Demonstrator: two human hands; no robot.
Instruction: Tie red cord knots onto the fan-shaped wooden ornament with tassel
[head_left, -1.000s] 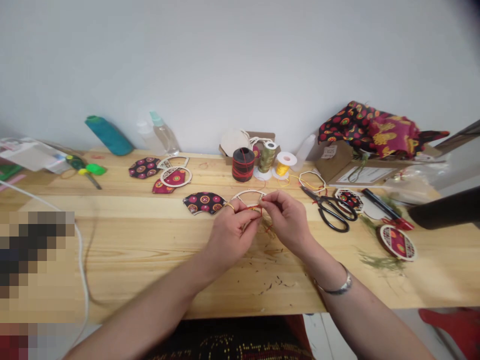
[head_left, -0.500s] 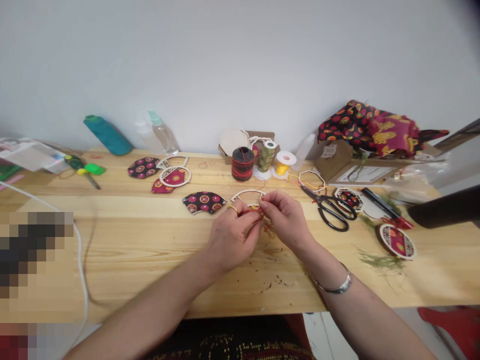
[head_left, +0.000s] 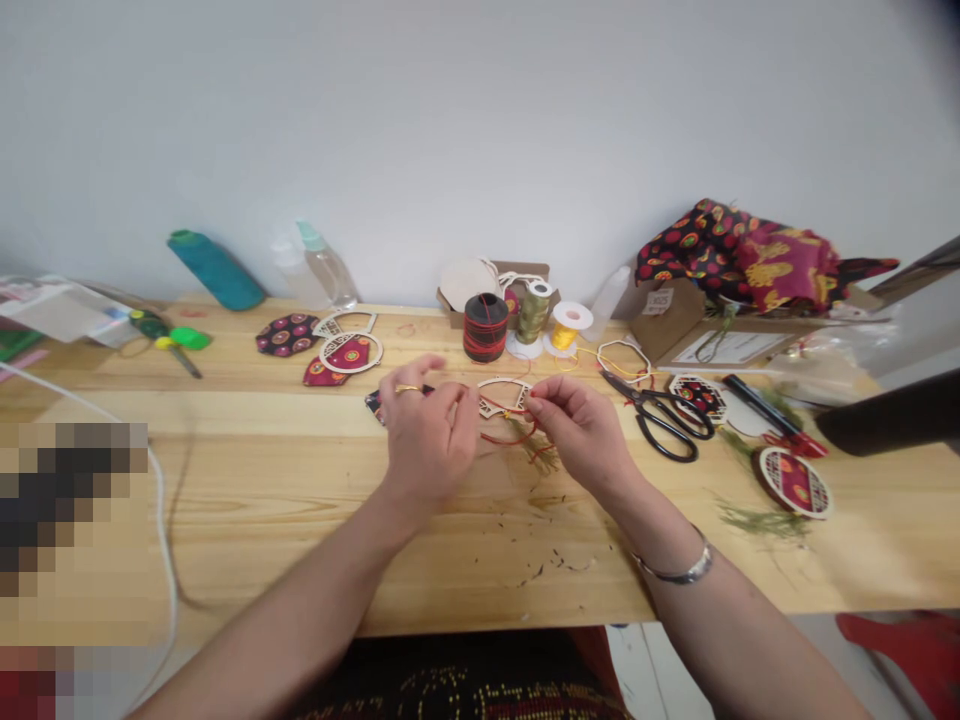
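Observation:
A thin red cord (head_left: 510, 440) stretches between my two hands above the table. My left hand (head_left: 433, 430) pinches one side of it between thumb and forefinger, with the other fingers lifted. At the opposite side my right hand (head_left: 583, 432) grips the cord in its fingertips. Behind the cord lies a pale openwork wooden frame (head_left: 491, 408), with olive tassel threads (head_left: 541, 450) below it. My left hand partly covers a dark patterned fabric piece (head_left: 375, 405).
Black-handled scissors (head_left: 666, 425) lie right of my right hand. Thread spools stand at the back, including a black-and-red one (head_left: 484, 330) and a yellow one (head_left: 566, 328). A cardboard box (head_left: 675, 330) holds patterned cloth (head_left: 720, 245). A round ornament (head_left: 793, 483) sits at right.
My left hand has moved left, away from my right hand, drawing the red cord out between them. More of the wooden frame and tassel threads shows, while the fabric piece is now partly covered.

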